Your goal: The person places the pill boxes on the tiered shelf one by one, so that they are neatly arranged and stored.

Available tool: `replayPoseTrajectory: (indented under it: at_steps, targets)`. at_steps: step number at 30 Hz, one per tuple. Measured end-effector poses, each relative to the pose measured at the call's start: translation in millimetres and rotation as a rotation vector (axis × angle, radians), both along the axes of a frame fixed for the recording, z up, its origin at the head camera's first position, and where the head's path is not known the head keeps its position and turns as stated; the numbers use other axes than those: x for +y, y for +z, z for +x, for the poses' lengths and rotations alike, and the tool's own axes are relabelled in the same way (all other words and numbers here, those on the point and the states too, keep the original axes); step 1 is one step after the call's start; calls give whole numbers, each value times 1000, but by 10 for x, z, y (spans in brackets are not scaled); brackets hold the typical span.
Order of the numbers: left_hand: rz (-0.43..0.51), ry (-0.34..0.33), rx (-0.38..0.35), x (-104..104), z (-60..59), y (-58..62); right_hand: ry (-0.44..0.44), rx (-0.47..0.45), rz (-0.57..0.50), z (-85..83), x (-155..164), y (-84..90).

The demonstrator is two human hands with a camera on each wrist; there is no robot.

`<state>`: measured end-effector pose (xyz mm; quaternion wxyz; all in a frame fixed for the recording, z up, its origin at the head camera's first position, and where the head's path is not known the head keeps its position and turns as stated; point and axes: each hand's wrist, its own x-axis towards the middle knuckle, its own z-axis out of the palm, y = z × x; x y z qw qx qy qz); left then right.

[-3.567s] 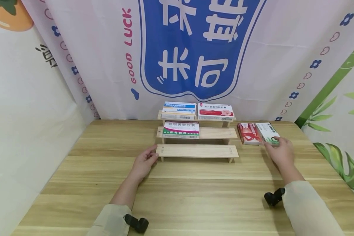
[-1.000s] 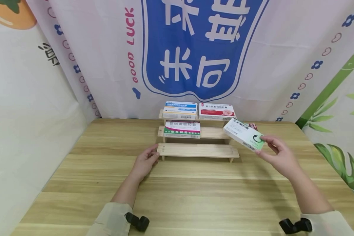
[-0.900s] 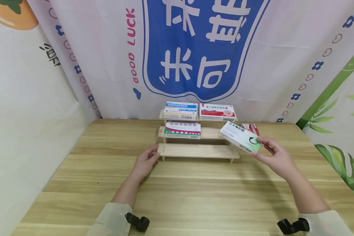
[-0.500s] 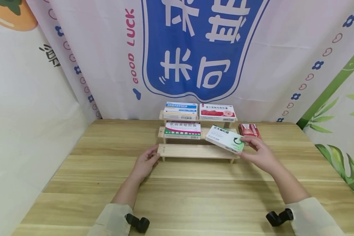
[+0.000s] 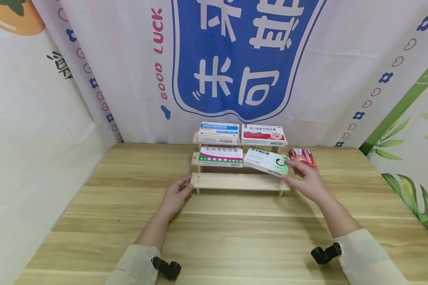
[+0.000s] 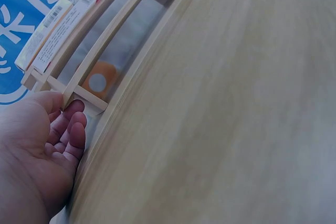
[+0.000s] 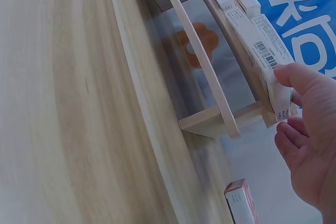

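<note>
A red box lay on the counter at three o'clock of the rack; a blue banner hung behind.

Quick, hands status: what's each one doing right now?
Left hand: open, fingers resting against the wooden rack.
Right hand: pinching the green-and-white box at the middle shelf.

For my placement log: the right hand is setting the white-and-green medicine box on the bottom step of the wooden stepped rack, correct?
Not quite: the right hand holds the white-and-green medicine box at the middle step of the wooden stepped rack, beside the pink-and-green box. The head view shows it.
</note>
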<state>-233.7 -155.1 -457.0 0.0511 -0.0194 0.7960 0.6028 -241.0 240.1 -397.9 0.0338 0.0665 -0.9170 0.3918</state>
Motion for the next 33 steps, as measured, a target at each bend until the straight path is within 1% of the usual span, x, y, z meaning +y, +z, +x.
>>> replayPoseTrajectory:
  at_steps: [4,6,10,13,18,24,27,30,33]
  targets:
    - [-2,1,4,6,5,14,-34,22,-57,-14,-37,-17]
    - [-4,2,2,7,9,19,-52,12,-89,-27,-56,-26]
    - [-6,7,-3,10,13,24,-76,-26,-118,-51,-86,-31]
    - [-7,9,-7,10,11,24,-75,-31,-146,-73,-107,-32]
    - [0,4,-10,7,7,24,-60,-8,-215,-110,-135,-46]
    - [3,7,-3,16,3,36,-53,7,-269,-122,-136,-71]
    - [-5,7,-5,19,9,44,-80,7,-287,-105,-111,-91]
    - [-4,9,-9,20,14,45,-131,9,-300,-84,-60,-114]
    - [-4,6,-5,16,12,38,-200,-3,-308,-82,16,-139]
